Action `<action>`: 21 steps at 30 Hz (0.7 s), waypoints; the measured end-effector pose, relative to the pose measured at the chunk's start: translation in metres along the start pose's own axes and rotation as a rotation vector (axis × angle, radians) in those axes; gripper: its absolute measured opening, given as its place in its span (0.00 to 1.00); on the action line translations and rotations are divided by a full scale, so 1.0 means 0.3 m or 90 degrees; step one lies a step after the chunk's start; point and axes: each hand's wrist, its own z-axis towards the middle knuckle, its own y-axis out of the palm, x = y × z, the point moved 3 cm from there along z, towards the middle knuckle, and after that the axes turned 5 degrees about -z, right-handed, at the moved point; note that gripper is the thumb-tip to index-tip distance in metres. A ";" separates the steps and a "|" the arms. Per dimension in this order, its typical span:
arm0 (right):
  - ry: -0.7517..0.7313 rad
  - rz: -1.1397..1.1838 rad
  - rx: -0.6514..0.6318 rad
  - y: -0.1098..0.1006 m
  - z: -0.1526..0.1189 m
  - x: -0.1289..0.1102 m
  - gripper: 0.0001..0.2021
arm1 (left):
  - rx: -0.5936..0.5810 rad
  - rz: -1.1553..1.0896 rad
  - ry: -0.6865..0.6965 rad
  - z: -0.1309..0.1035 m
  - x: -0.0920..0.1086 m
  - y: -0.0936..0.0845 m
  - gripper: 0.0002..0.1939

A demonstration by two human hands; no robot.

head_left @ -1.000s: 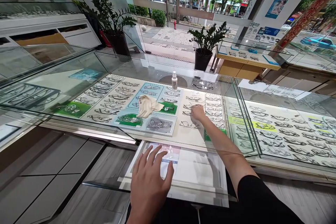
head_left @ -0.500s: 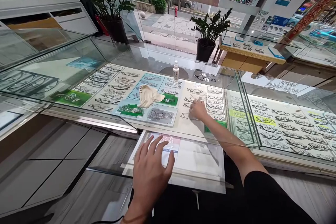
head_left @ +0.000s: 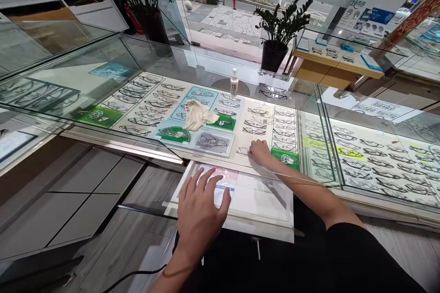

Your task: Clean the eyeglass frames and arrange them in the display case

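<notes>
Left hand [head_left: 201, 208]: lay flat, fingers spread, on the pulled-out tray [head_left: 261, 208], steadying it.
Right hand [head_left: 259, 152]: reached inside the glass case [head_left: 309, 100], apparently pinching glasses [head_left: 243, 150]; grip unclear.
Cloth [head_left: 195, 116]: sat on the worktop, unused.
</notes>
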 end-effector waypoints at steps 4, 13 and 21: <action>0.001 0.003 -0.017 0.026 -0.054 -0.036 0.14 | -0.003 0.002 -0.002 0.002 0.002 0.002 0.14; -0.001 0.029 -0.004 -0.003 -0.093 -0.048 0.12 | -0.002 -0.001 -0.007 -0.001 0.003 -0.001 0.13; 0.066 0.020 0.064 -0.085 0.127 0.133 0.20 | -0.009 -0.003 -0.005 0.007 -0.001 0.004 0.13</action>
